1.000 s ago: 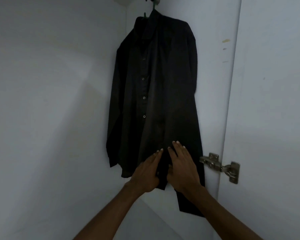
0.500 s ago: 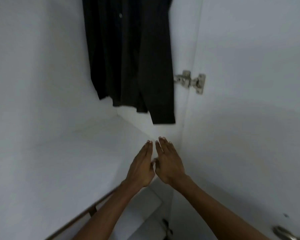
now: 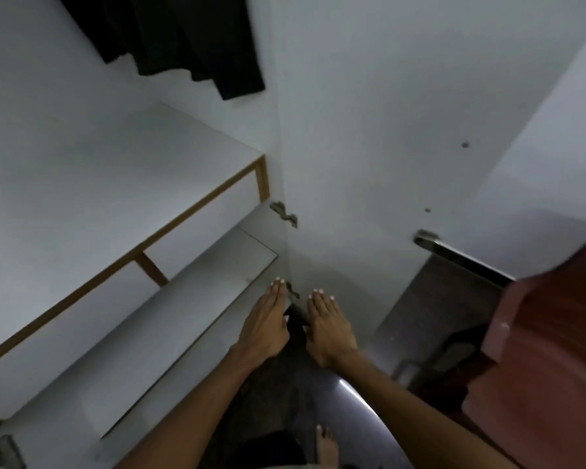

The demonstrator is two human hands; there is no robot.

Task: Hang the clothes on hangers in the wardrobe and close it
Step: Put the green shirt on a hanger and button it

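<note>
head view, looking steeply down into the open wardrobe. the black shirt is hanging at the top left, only its lower hems showing, blurred, against the white back panel; what it hangs from is lying outside the frame. below it a white shelf is spreading across the left half, its front edge trimmed in a brown wood strip with a short brown upright beneath. a lower white board is sitting under and in front of that shelf. the open wardrobe door is standing to the right of the shelf, its inner white face turned toward the viewer, with a metal hinge at the corner where door and carcass are meeting and a second, smaller fitting just beside the fingertips lower down. the left hand and the right hand are hovering side by side, palms down, fingers straight and together, grasping nothing, near each other but apart, well below the shirt. a metal handle is showing at the door's lower right edge. beyond it a dark speckled floor is lying, with a reddish-brown piece of furniture at the far right, blurred. a bare foot is standing at the bottom edge.
</note>
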